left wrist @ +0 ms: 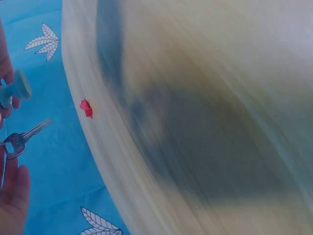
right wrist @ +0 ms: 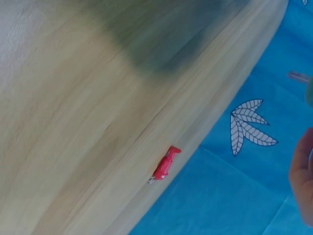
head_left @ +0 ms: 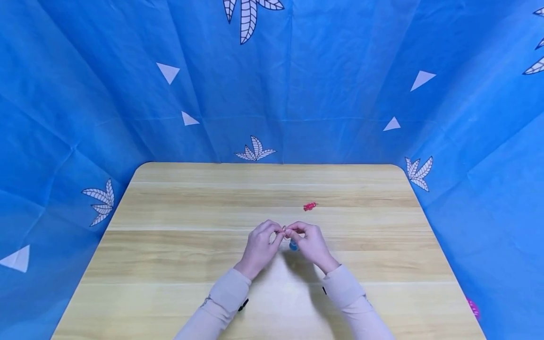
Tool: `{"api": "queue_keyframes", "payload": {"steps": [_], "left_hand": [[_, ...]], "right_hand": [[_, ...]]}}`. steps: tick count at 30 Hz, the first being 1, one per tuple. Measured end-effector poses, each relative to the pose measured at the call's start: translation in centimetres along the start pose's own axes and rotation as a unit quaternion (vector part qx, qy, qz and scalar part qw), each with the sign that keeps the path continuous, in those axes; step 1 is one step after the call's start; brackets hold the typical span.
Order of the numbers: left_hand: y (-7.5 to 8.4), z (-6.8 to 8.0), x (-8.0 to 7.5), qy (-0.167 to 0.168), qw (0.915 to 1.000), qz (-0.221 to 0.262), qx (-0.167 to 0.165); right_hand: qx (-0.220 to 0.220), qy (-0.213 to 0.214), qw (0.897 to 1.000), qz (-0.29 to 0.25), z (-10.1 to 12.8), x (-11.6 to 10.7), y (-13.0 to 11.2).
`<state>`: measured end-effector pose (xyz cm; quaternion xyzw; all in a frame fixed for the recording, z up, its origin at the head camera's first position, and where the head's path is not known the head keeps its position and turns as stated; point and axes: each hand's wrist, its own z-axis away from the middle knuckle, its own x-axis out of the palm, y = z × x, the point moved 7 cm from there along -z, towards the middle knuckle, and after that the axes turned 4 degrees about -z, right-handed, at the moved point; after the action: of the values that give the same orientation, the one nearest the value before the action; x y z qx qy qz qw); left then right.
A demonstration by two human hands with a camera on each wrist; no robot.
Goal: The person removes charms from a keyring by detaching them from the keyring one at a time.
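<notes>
A small silver key (left wrist: 27, 134) on a metal ring (left wrist: 12, 147) sits between the fingertips of both hands, held just above the middle of the wooden table (head_left: 170, 245), a little toward the near side. In the left wrist view the key juts out from the ring with its blade pointing away from the fingers. A teal knob-shaped charm (left wrist: 17, 88) hangs close beside it, and in the head view it shows as a blue spot (head_left: 293, 245) just under the right hand. The left hand (head_left: 260, 248) has its fingers curled in, pinching the key ring from the left side. The right hand (head_left: 312, 244) is curled the same way and pinches from the right, so the fingertips of the two hands meet over the ring. Both beige sleeves (head_left: 225, 297) reach in from the near edge of the table. A small red charm (head_left: 310, 206) lies flat on the table beyond the hands and slightly to the right, well apart from them. Behind and around the table hangs a blue cloth (head_left: 297, 85) printed with white leaves and triangles.
</notes>
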<state>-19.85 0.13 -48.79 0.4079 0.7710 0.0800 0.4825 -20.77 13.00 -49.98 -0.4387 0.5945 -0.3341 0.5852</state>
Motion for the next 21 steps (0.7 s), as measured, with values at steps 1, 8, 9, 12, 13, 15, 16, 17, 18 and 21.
{"api": "queue_keyframes", "payload": {"steps": [1, 8, 9, 12, 13, 15, 16, 17, 18, 21], "left_hand": [[0.1, -0.1, 0.0, -0.003, 0.9999, -0.012, 0.010], [0.2, -0.2, -0.1, -0.019, 0.9998, -0.001, 0.006], [-0.1, -0.1, 0.0, -0.024, 0.9993, 0.025, -0.012], [-0.9, 0.0, 0.3, -0.028, 0.9910, 0.107, -0.075], [-1.2, 0.0, 0.4, -0.030, 0.9871, 0.126, -0.094], [-1.7, 0.1, 0.6, -0.032, 0.9818, 0.143, -0.121], [-1.9, 0.2, 0.6, -0.033, 0.9808, 0.140, -0.132], [-2.0, 0.2, 0.6, -0.036, 0.9803, 0.134, -0.141], [-2.1, 0.2, 0.6, -0.041, 0.9799, 0.126, -0.150], [-1.8, 0.2, 0.4, -0.045, 0.9863, 0.082, -0.136]], "right_hand": [[-0.003, 0.001, 1.000, 0.006, 0.0, 0.0, 0.0], [-0.027, 0.030, 0.997, 0.066, -0.1, -0.5, -0.2], [-0.014, 0.028, 0.998, 0.052, -0.2, -0.5, 0.0], [0.041, 0.013, 0.999, -0.017, -0.4, -0.4, 0.9], [0.056, 0.009, 0.998, -0.036, -0.4, -0.3, 1.2], [0.069, 0.005, 0.996, -0.048, -0.4, -0.2, 1.4], [0.070, 0.006, 0.997, -0.043, -0.4, -0.2, 1.5], [0.068, 0.008, 0.997, -0.034, -0.4, -0.3, 1.5], [0.065, 0.008, 0.998, -0.022, -0.4, -0.3, 1.4], [0.048, 0.005, 0.999, 0.017, -0.3, -0.2, 1.0]]}}
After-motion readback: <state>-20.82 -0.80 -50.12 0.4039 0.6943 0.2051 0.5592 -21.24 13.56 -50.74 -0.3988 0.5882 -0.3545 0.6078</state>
